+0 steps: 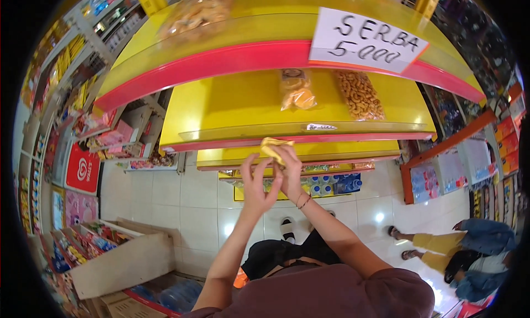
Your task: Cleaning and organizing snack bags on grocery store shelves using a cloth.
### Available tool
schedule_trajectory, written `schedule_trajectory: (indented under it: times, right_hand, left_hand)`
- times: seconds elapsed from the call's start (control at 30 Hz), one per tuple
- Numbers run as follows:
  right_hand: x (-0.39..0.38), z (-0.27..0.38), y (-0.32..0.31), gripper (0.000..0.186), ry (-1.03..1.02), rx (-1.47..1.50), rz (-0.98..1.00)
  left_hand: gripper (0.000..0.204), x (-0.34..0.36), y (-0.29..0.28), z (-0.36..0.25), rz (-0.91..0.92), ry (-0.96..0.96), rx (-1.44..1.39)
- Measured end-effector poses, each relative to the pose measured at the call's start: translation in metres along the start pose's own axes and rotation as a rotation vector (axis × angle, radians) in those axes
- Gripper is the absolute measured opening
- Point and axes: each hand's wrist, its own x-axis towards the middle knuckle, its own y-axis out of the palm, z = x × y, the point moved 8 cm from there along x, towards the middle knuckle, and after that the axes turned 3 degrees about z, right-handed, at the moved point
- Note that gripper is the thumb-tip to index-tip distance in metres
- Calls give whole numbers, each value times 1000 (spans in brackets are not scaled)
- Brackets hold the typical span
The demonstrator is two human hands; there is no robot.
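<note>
A small crumpled yellow cloth-like piece [273, 147] is held up in front of the shelf edge by my right hand [290, 171], whose fingers wrap round its right side. Its exact kind is hard to make out. Close beside it is my left hand [258, 190], fingers spread and bent, the thumb close to the right hand's fingers. I see nothing held in the left hand. Just beyond both hands runs the red-edged yellow shelf [232, 105], bearing a bag of round orange-yellow snacks [298, 90] and a clear bag of brown nuts [360, 96].
A higher shelf edge [248, 56] carries a handwritten sign [367, 40] and a large snack bag [201, 11]. Capped bottles [323, 185] stand on the lowest shelf. At right is a person in yellow trousers [436, 243]. A wooden bin [121, 263] stands at left.
</note>
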Motion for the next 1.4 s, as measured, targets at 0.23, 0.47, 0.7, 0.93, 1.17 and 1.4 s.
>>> schedule_trajectory:
  times: [0.23, 0.47, 0.7, 0.93, 1.17, 1.4]
  right_hand:
    - [-28, 0, 61, 31, 452, 476, 450]
    - [-32, 5, 57, 40, 619, 674, 935]
    - [57, 43, 12, 26, 87, 221, 973]
    - [167, 18, -16, 62, -314, -802, 751]
    - [178, -32, -11, 75, -43, -708, 895]
    - [194, -39, 2, 65, 182, -569, 880]
  left_hand:
    - [70, -57, -6, 25, -106, -447, -426]
    - [38, -95, 6, 68, -587, -1052, -1006]
    - [35, -133, 39, 105, -858, -1065, -1606]
    - [38, -147, -2, 117, -1000, -1044, -1448]
    - [31, -46, -175, 146, -902, -607, -605]
    - [43, 114, -201, 196, -252, -228, -104]
